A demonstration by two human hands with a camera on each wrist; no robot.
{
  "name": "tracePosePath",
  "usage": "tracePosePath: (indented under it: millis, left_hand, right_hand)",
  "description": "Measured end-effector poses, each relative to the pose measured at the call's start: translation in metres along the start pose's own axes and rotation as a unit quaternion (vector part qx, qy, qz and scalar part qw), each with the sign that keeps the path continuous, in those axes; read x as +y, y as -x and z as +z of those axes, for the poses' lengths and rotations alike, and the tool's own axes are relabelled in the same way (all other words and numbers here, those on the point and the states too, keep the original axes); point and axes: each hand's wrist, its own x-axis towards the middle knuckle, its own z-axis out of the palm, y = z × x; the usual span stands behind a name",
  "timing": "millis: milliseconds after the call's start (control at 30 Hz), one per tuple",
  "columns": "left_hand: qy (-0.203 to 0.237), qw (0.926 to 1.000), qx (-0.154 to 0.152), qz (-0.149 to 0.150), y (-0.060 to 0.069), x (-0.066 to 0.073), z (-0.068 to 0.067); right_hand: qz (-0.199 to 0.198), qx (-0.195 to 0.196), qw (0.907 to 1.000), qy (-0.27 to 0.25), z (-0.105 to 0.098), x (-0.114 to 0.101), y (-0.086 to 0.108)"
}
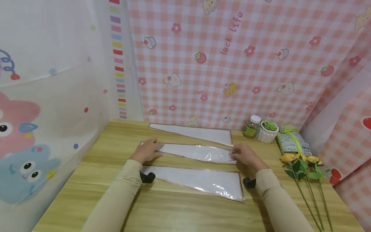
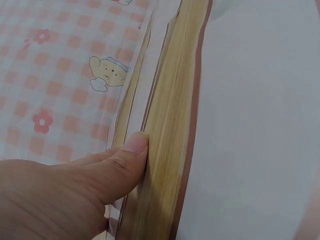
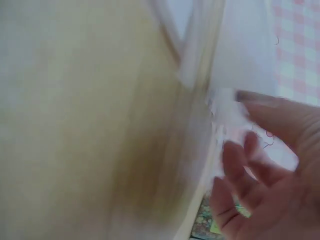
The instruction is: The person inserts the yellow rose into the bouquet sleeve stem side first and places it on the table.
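Three long white tapered sheets with thin brown edges and a glossy, clear-looking surface lie roughly parallel on the table. At the narrow end of the middle sheet (image 1: 197, 152), my left hand (image 1: 147, 150) holds its edge. The left wrist view shows the thumb (image 2: 127, 160) on a narrow white strip, with the other fingers mostly hidden. My right hand (image 1: 246, 156) pinches the wide right end in the head view; the right wrist view is blurred around its fingers (image 3: 237, 160). The back sheet (image 1: 200, 132) lies beyond both hands, and the front sheet (image 1: 203, 180) lies nearer me.
At the back right stand a lidded jar (image 1: 251, 127) and a small plant in a white pot (image 1: 267, 135). Beside them lies a grey and green packet (image 1: 293, 143), with yellow long-stemmed flowers (image 1: 302, 159) in front. A checked pink cloth (image 1: 185, 71) hangs behind the wooden table (image 1: 162, 209).
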Motion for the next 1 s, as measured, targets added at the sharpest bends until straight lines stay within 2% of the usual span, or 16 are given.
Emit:
tracePosePath:
  millis: [67,200,400,500,600,667,733,800,933,1000]
  left_hand:
    - [0.0,1.0,0.003,0.0,0.0,-0.001,0.001]
    - [-0.002,1.0,0.008,0.001,0.002,-0.001,0.001]
    - [0.003,1.0,0.004,0.001,0.003,-0.001,0.002]
    - [0.007,1.0,-0.002,0.0,0.003,-0.001,0.005]
    - [0.006,1.0,-0.004,0.002,0.002,-0.003,0.008]
    - [0.0,1.0,-0.003,0.006,0.002,-0.003,0.009]
    - [-0.007,0.9999,0.0,0.009,0.002,-0.004,0.01]
    - [-0.01,0.9999,0.001,0.01,0.002,-0.005,0.011]
    - [-0.007,0.9999,-0.003,0.007,0.002,-0.005,0.012]
    - [-0.007,0.9999,-0.003,0.008,0.003,-0.006,0.012]
  right_hand:
    - [0.03,0.018,0.9985,-0.043,-0.001,-0.003,0.001]
    - [0.071,0.037,0.9878,-0.134,-0.004,-0.008,0.004]
    - [0.114,0.011,0.9626,-0.245,-0.008,-0.016,0.006]
    - [0.133,0.021,0.9507,-0.279,-0.007,-0.018,0.006]
    - [0.141,0.052,0.9388,-0.31,-0.006,-0.018,0.006]
    - [0.131,0.072,0.9344,-0.323,-0.005,-0.018,0.005]
    - [0.116,0.094,0.9339,-0.325,-0.005,-0.019,0.005]
    - [0.095,0.109,0.9375,-0.316,-0.005,-0.021,0.004]
    - [0.047,0.133,0.9564,-0.256,-0.006,-0.025,0.005]
    - [0.036,0.138,0.9634,-0.227,-0.007,-0.027,0.005]
